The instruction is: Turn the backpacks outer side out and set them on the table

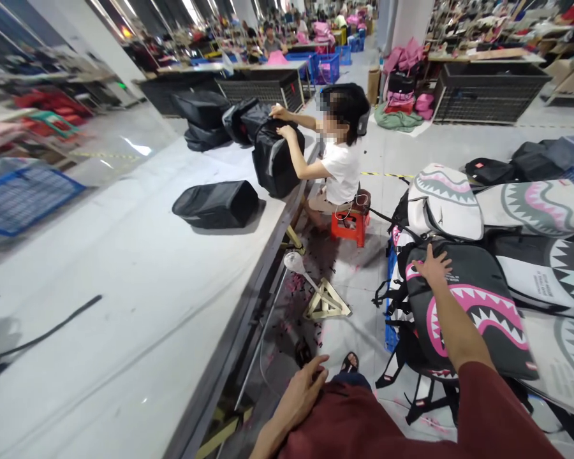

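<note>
"How's my grip?"

"My right hand (433, 266) is spread on the black pink-mouthed shark backpack (497, 319), on top of the pile at my right. My left hand (300, 395) is loosely curled beside the maroon shirt (349, 421), pinching nothing I can see."

"How would I handle it well?"

"I'd lay the palm flat and mind the dangling straps (406, 357), which could snag."

"Counts?"

"One under my hand; around it, three pale shark backpacks (442, 210) and one black-and-white backpack (530, 280). On the bench (124, 274), one black bag (215, 207) lies apart, another stands at one co-worker's (342, 169) hands; those behind overlap, so I can't count them."
</note>
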Tool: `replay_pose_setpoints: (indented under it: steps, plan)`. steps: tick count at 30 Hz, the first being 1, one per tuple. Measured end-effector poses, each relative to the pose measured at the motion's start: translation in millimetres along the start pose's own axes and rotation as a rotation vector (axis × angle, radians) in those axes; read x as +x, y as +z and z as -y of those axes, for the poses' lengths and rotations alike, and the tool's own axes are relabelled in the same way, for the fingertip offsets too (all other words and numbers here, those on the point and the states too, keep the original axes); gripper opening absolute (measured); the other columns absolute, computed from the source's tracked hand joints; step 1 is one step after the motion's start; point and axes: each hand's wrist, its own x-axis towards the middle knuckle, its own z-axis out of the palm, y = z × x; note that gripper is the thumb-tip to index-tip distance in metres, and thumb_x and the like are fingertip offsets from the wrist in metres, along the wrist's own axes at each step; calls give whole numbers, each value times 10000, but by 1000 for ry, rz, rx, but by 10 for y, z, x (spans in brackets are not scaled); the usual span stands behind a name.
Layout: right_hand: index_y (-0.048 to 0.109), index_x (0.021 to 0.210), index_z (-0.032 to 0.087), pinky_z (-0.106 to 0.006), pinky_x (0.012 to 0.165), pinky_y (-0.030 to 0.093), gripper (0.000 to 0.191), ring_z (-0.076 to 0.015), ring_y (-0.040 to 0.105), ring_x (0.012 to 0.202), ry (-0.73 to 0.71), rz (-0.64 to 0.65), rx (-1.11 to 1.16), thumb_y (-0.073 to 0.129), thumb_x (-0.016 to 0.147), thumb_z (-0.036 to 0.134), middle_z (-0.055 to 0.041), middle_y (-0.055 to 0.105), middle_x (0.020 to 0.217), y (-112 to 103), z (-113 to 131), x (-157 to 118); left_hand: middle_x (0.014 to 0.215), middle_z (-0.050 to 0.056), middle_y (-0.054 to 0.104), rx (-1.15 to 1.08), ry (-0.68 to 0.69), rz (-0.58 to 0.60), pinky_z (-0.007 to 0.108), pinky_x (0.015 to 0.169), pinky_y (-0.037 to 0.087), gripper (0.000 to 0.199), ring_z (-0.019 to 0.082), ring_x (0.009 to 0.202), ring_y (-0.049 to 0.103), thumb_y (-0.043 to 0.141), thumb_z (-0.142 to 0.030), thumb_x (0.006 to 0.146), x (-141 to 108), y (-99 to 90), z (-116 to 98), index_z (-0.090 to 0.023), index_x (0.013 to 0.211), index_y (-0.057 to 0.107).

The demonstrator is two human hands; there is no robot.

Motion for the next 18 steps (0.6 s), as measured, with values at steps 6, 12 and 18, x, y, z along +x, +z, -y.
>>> replay_pose_setpoints:
  steps: [6,12,18]
  plan:
    - [120,1868,328,-725,1273,251,997,-613,140,1654,-29,-13,16,655,1083,629,-326,31,1801,-124,-86,-94,1343,109,724,94,71,117,326,1111,449,704,237,1266,683,387,-509,1067,140,34,-180,-128,1626,582]
    - [425,1799,251,-502,1359,259,742,-428,263,1698,-223,-128,181,628,1094,367,-275,183,1811,-294,-189,-588,1292,127,738,132,179,181,377,1048,490,738,276,1147,714,366,-540,1043,325,-20,-224,-110,1592,607]
    - [781,1397,157,-502,1194,504,778,-355,688,1320,-322,-335,669,500,948,726,-118,731,1389,169,256,-1741,1289,151,766,168,255,249,452,1108,525,634,361,1246,727,492,-359,1034,483,-378,-251,-106,1595,647]
